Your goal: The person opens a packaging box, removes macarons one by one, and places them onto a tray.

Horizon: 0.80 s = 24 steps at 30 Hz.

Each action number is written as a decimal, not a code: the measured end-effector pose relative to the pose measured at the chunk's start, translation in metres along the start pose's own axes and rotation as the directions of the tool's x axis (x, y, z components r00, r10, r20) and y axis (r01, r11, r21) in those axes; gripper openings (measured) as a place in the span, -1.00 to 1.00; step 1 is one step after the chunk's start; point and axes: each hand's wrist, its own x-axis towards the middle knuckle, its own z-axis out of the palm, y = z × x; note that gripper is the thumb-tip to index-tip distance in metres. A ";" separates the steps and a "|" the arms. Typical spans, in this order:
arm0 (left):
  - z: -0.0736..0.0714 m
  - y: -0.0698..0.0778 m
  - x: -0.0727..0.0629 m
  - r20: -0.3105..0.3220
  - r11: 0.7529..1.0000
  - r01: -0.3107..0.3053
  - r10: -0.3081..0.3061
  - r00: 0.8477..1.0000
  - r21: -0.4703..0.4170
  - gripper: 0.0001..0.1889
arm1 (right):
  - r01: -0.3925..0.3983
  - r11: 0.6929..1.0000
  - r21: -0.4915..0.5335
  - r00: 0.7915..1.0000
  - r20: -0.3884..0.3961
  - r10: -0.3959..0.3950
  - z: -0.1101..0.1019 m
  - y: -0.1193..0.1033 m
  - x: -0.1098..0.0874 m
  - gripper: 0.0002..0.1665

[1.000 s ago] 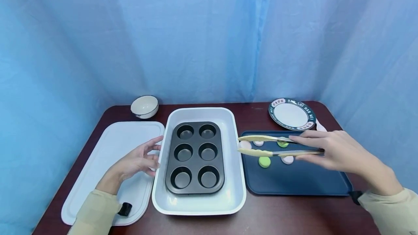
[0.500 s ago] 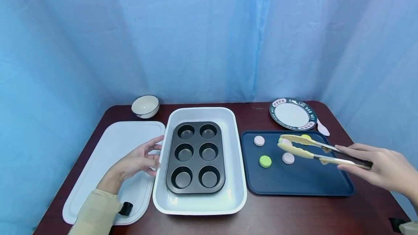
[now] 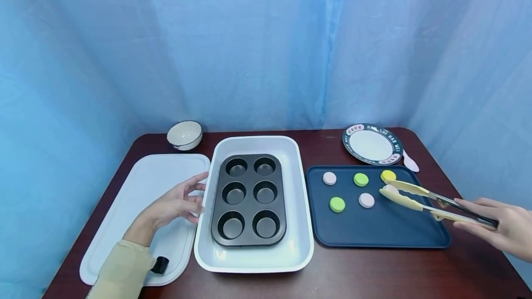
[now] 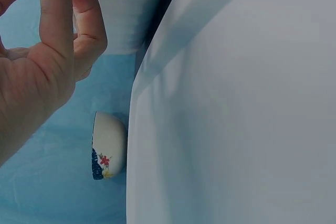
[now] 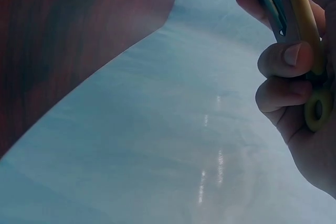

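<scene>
My right hand (image 3: 496,227) holds a pair of tongs (image 3: 440,204) with cream-coloured tips, reaching over the right part of the dark blue tray (image 3: 399,234). A pale macaron (image 3: 390,189) lies between the tong tips; whether it touches the tray I cannot tell. On that tray are a yellow macaron (image 3: 388,176), two green macarons (image 3: 360,179) and two pale pink macarons (image 3: 366,200). With loosely bent fingers, my left hand (image 3: 176,204) touches the left side of the white basin (image 3: 249,262). Inside the basin sits a dark muffin tin (image 3: 249,206). In the right wrist view, fingers curl round the tongs' handle (image 5: 304,24).
Left of the basin lies a white board (image 3: 137,206), partly under my left forearm. A white bowl (image 3: 184,135) stands at the back left. At the back right are a green-rimmed plate (image 3: 371,144) and a pale spoon (image 3: 410,162). Blue curtains (image 3: 249,50) surround the table.
My right hand has carried the tongs and the pale macaron rightward, from beside the basin's right edge to the tray's right part. My left hand has stayed in place.
</scene>
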 end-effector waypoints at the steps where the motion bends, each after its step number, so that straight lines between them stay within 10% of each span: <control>1: 0.000 0.000 0.000 0.000 1.000 0.001 -0.001 1.000 0.001 -0.02 | -0.006 1.000 -0.005 1.000 0.004 0.006 0.001 0.001 -0.001 -0.11; 24: -0.001 0.000 0.000 0.001 1.000 -0.009 0.009 1.000 0.005 -0.02 | -0.085 0.996 -0.022 0.996 0.008 0.085 -0.007 -0.002 0.000 -0.07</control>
